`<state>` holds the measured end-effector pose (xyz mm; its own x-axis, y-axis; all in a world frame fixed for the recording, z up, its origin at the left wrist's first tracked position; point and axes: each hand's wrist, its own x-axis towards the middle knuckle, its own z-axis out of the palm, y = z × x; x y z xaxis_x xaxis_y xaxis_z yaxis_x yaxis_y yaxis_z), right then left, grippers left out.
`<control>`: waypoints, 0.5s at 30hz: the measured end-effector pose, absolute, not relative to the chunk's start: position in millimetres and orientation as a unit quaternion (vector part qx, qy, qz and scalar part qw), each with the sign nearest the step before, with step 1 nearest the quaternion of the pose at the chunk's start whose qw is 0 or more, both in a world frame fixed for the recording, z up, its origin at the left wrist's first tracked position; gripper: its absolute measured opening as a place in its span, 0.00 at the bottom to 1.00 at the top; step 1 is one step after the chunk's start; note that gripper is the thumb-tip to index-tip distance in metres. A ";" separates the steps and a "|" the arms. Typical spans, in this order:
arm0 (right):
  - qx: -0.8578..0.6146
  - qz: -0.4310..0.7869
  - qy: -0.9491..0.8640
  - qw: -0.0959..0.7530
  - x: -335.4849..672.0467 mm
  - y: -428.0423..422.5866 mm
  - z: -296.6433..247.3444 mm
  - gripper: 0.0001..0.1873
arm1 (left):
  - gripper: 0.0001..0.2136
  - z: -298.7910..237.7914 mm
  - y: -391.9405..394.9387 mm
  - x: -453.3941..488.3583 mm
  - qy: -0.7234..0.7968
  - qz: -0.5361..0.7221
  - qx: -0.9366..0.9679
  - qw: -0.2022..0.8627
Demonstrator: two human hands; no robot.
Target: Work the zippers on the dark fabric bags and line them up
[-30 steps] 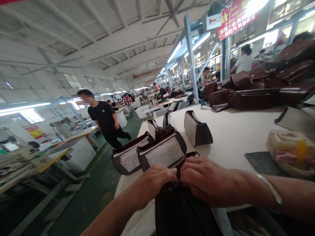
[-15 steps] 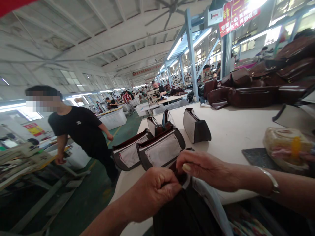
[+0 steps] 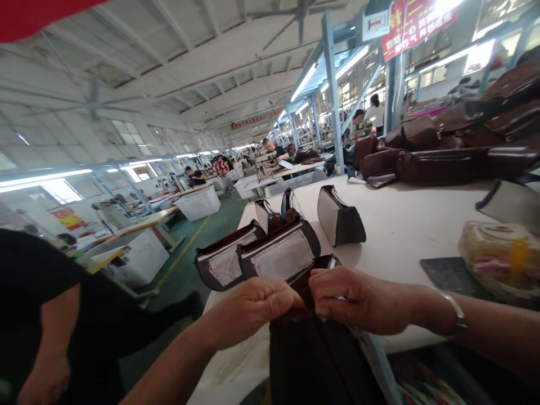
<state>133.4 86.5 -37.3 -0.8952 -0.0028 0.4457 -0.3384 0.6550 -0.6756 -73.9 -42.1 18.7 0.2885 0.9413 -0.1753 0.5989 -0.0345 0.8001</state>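
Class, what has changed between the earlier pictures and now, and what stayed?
The co-worker in a black T-shirt walked closer, now at the lower left edge. The left hand and right hand came together on the dark bag's top edge. The grey-panelled bags on the table stayed put.

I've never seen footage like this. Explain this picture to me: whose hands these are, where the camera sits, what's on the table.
There is no machine here. One camera worn on a person's head looks forward and down, so the forearms at the bottom are that person's own. The left hand and right hand pinch the top edge of a dark bag. On the white worktable stand pale-panelled bags, with brown leather bags piled farther along. The dark shape at far left is another person, in a large workshop.
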 end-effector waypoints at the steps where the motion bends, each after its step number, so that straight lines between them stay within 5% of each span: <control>1: 0.089 0.394 -0.889 0.215 134.3 85.9 -38.1 0.17 | 0.22 19.1 -42.7 -72.8 0.567 0.185 0.702 0.389; 8: 0.024 0.226 -0.930 0.290 139.1 86.6 -26.3 0.15 | 0.16 33.1 -29.1 -69.6 0.548 0.153 0.810 0.144; 12: -0.108 0.080 -0.948 0.289 121.2 98.5 -16.5 0.15 | 0.14 43.7 -1.4 -81.6 0.622 0.289 0.726 0.054; 15: -0.204 0.090 -0.947 0.229 92.5 115.4 -22.5 0.12 | 0.17 35.1 16.0 -81.8 0.665 0.400 0.631 -0.006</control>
